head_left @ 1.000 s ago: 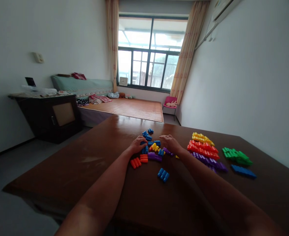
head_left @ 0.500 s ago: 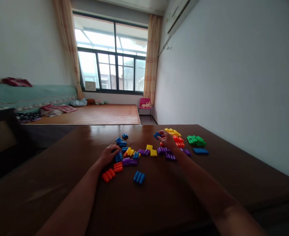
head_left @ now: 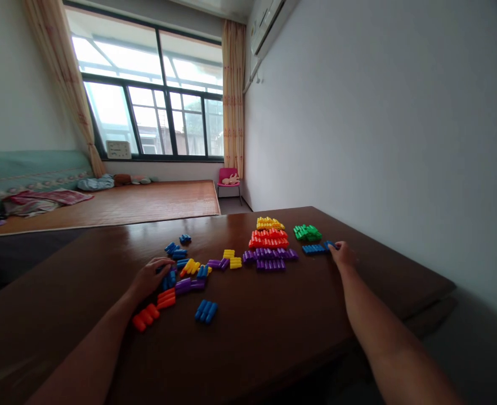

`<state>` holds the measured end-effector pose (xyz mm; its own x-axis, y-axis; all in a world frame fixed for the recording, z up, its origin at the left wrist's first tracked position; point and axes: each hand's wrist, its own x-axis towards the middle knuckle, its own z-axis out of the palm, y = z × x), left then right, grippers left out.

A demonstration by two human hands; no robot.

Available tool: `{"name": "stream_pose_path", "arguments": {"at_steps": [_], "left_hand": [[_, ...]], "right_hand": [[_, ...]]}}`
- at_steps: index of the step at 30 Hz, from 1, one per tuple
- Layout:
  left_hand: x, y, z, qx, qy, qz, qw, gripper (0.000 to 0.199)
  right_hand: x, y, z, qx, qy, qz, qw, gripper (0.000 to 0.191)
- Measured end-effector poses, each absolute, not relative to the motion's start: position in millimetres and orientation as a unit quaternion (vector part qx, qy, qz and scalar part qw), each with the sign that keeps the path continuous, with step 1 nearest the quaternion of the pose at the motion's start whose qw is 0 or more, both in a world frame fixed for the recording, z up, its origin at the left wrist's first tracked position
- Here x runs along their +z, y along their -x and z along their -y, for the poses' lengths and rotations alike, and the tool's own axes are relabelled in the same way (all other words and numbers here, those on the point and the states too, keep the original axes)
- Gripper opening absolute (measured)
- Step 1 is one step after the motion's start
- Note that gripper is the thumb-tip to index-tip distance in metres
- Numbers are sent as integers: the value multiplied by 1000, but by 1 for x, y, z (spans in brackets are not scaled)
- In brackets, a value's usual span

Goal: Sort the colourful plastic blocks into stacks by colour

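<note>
Small plastic building blocks shaped like joined tubes lie in colour groups on a brown table. My right hand (head_left: 343, 255), at the right, pinches a blue block (head_left: 330, 245) at the right end of a row of blue blocks (head_left: 313, 249). My left hand (head_left: 150, 277) rests at the left of a mixed pile, fingers loosely curved and apart, over a blue block (head_left: 169, 278) that they partly cover. Purple blocks (head_left: 189, 285), a yellow block (head_left: 190, 267) and orange blocks (head_left: 146, 317) lie around it. One blue block (head_left: 206, 311) sits apart nearer to me.
Sorted rows of yellow blocks (head_left: 270, 223), orange-red blocks (head_left: 268, 239) and purple blocks (head_left: 270, 256) stand mid-table, with green blocks (head_left: 308, 232) to their right. Beyond the table (head_left: 265, 332) are a bed (head_left: 159, 199) and a pink chair (head_left: 228, 175). A wall rises at the right.
My right hand has carried the blue block from above the orange rows rightward to the blue row. My left hand stays by the mixed pile. The view has turned right.
</note>
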<state>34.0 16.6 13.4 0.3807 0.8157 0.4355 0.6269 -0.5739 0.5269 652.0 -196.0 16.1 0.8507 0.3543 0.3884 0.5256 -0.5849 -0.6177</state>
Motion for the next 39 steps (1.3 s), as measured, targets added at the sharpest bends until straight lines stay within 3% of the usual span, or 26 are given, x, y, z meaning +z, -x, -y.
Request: {"name": "stream_pose_path", "arguments": {"at_steps": [5,13,19,24,30,39], "left_hand": [[13,-36,-15,325,-820,-453,133,44],[18,-37,-13,355,-805,-458,125,36],[29,-47,12,358,-790,-461,188,36],[28,-51,16,358,-787,-469,179,23],[21,-43,13,417,-743,-488,189,26],[15,-42,7,400,-745,-498,191,25]], "right_hand": [[3,-673,189,-74,908,274,309,40],[-5,-681,197,-143,857,287,403,42],[11,-621,167,-298,709,463,440,37],[51,-471,128,-167,569,710,381,32],[66,-305,76,-10,460,847,266,26],[54,-229,3,77,501,848,157,25]]}}
